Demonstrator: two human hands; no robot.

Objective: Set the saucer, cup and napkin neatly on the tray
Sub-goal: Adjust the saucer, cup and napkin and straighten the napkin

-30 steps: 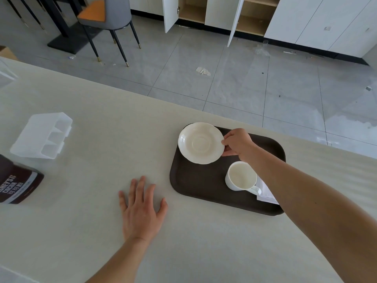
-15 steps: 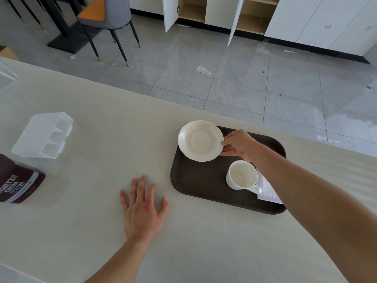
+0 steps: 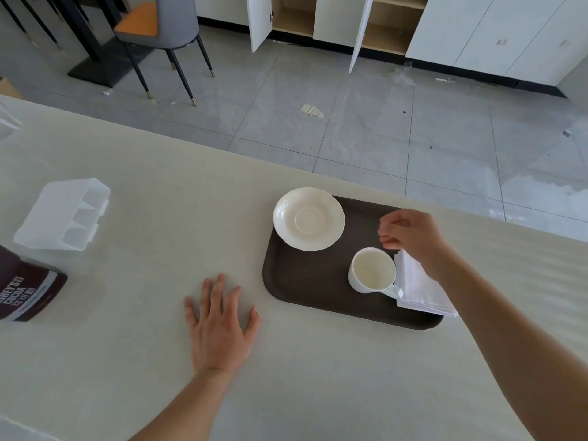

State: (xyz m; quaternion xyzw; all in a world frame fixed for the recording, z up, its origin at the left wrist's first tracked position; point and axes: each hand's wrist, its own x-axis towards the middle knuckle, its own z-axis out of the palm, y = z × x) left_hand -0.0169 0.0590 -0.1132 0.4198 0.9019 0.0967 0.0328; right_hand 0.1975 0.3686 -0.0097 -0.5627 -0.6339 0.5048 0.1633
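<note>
A dark brown tray (image 3: 305, 281) lies on the pale counter. The white saucer (image 3: 308, 218) rests on its far left corner, overhanging the rim slightly. The white cup (image 3: 373, 269) stands upright near the tray's middle, handle toward the near right. A folded white napkin (image 3: 420, 289) lies at the tray's right side, partly under my right forearm. My right hand (image 3: 410, 235) hovers above the tray, right of the saucer and behind the cup, fingers loosely curled, holding nothing. My left hand (image 3: 219, 326) lies flat on the counter left of the tray.
A clear plastic divided box (image 3: 63, 214) and a brown cocoa tin (image 3: 25, 292) sit at the counter's left. The counter's far edge runs just behind the tray. Beyond it are a tiled floor, a chair (image 3: 162, 30) and open cabinets.
My right hand has let go of the saucer's rim and drawn back to the right, above the cup. The saucer stays on the tray's far left corner. My left hand has not moved.
</note>
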